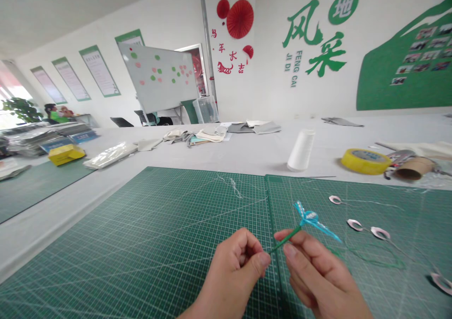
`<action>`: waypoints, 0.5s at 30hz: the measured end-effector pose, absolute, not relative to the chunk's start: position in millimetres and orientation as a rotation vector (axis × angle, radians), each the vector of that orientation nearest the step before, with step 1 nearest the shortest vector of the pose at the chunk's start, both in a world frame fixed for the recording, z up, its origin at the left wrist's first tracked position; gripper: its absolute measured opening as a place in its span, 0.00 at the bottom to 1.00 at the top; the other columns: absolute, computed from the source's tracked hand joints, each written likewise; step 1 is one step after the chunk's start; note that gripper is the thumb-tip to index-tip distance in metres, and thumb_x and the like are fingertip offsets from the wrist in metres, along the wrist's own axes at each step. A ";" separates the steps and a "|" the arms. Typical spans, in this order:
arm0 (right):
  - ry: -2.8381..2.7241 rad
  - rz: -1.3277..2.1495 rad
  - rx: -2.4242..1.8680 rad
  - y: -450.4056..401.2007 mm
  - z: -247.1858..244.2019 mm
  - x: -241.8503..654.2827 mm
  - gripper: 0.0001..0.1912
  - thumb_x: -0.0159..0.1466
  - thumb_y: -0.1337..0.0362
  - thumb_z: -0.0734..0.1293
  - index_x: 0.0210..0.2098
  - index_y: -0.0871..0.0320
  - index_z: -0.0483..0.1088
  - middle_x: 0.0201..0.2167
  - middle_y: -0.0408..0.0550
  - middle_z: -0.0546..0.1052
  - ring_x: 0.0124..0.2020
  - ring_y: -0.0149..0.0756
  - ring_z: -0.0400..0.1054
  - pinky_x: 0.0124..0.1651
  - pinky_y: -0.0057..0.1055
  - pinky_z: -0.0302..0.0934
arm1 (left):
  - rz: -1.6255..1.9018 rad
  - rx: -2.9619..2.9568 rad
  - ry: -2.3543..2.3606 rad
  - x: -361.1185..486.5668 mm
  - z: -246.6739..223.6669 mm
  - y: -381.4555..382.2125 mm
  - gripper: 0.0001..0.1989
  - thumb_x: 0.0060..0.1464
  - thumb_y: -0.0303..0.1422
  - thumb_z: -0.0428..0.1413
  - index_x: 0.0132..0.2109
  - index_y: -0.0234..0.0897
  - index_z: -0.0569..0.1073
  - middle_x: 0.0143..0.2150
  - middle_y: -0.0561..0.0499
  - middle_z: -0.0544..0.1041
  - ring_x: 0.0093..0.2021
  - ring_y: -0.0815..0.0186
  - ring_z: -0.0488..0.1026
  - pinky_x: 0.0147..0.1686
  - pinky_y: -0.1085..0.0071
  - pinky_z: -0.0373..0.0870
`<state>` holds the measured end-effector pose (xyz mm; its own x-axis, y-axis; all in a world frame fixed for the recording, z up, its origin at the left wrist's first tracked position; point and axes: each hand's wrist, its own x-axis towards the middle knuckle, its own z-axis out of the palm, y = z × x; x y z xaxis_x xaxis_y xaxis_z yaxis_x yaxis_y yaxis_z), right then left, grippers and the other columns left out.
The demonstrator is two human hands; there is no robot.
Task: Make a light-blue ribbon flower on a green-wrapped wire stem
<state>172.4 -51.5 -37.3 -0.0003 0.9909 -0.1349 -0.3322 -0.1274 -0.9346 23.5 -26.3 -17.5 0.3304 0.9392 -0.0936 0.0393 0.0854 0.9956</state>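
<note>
Two bare hands hold a small craft piece up over the near part of the surface (247, 149), just about where two dark green mats with white grid lines meet. The piece has a thin green stem (288, 239) with a bright blue flower-like top (310, 218) that has pale specks on it. The left hand (235, 262) has its fingers curled in, and they pinch the near left end of the stem. The right hand (318, 272) has its thumb and pointing finger closed on the stem higher up, below the blue top, which points to the far right. Under the left hand is the left mat (158, 225), with some loose white thread (235, 187) at its far side. On the right mat (300, 187) there are small pale oval rings (387, 235) with thin tails, and a loop of green thread (384, 266) near the right hand. Past this mat stands a tall white cone of thread (302, 150). To its right are a fat yellow roll of tape (353, 161) and a brown cardboard tube (413, 168). Far to the left sits a bright yellow box (66, 154), near a shiny clear plastic packet (111, 155).
</note>
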 end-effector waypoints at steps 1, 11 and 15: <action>-0.877 1.432 -1.054 -52.1 -36.7 172.6 0.18 0.59 0.48 0.69 0.40 0.54 0.68 0.15 0.30 0.54 0.15 0.22 0.39 0.19 0.25 0.32 | 0.877 1.307 1.014 23.4 -16.9 -26.4 0.07 0.52 0.31 0.54 0.29 0.36 0.63 0.23 0.57 0.64 0.25 0.72 0.58 0.26 0.73 0.54; -0.950 1.404 -1.079 -50.3 -37.0 173.5 0.19 0.60 0.47 0.67 0.41 0.54 0.67 0.15 0.29 0.53 0.15 0.23 0.39 0.19 0.26 0.32 | 0.834 1.364 1.014 20.8 -16.8 -27.6 0.08 0.55 0.33 0.51 0.29 0.37 0.64 0.22 0.57 0.65 0.20 0.74 0.53 0.24 0.74 0.52; -0.979 1.388 -1.106 -51.2 -36.7 174.8 0.19 0.60 0.46 0.67 0.41 0.54 0.67 0.16 0.30 0.53 0.16 0.23 0.40 0.19 0.26 0.32 | 0.821 1.408 1.016 19.6 -18.3 -26.7 0.09 0.57 0.33 0.51 0.29 0.36 0.64 0.22 0.57 0.64 0.20 0.74 0.52 0.24 0.74 0.51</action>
